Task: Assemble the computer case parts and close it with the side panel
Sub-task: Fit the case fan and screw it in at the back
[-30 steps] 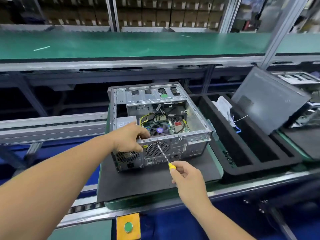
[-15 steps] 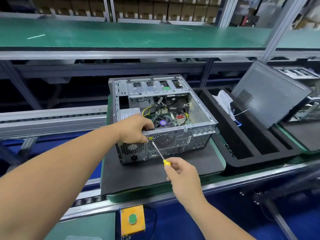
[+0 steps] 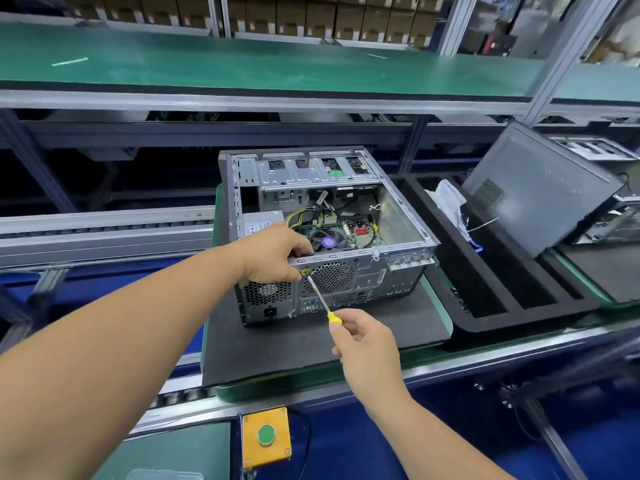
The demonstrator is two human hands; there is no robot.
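**Screwdriver at the back of the open computer case**

The computer case [image 3: 332, 237] lies on its side in the centre of the frame, its open side facing up, resting on a dark mat [image 3: 311, 344] that sits on a green pallet [image 3: 440, 306]. Inside the case, a motherboard with a fan, yellow and black cables and a silver drive cage toward the top are visible. The rear plate with its round fan grille and the power supply vents faces the viewer.

The left hand [image 3: 273, 254] comes in from the left of the frame and grips the top rear edge of the case, fingers curled over the rim and the thumb on the rear plate just left of the fan grille. The right hand [image 3: 363, 344], lower and right of centre, is closed around the yellow handle of a screwdriver [image 3: 320, 296]. The metal shaft slants up and to the left, and its tip meets the rear plate at a small yellow part right beside the left thumb; whether there is a screw under the tip cannot be made out.

Right of the case sits a black foam tray [image 3: 512, 289] with long compartments; a white plastic bag [image 3: 446, 199] lies at its upper end. A grey side panel [image 3: 540, 188] leans tilted at the right of the frame, over another open chassis. At the bottom centre, a yellow box with a green button [image 3: 266, 435] is mounted on the conveyor frame. A green shelf [image 3: 242, 67] runs across the top of the frame.
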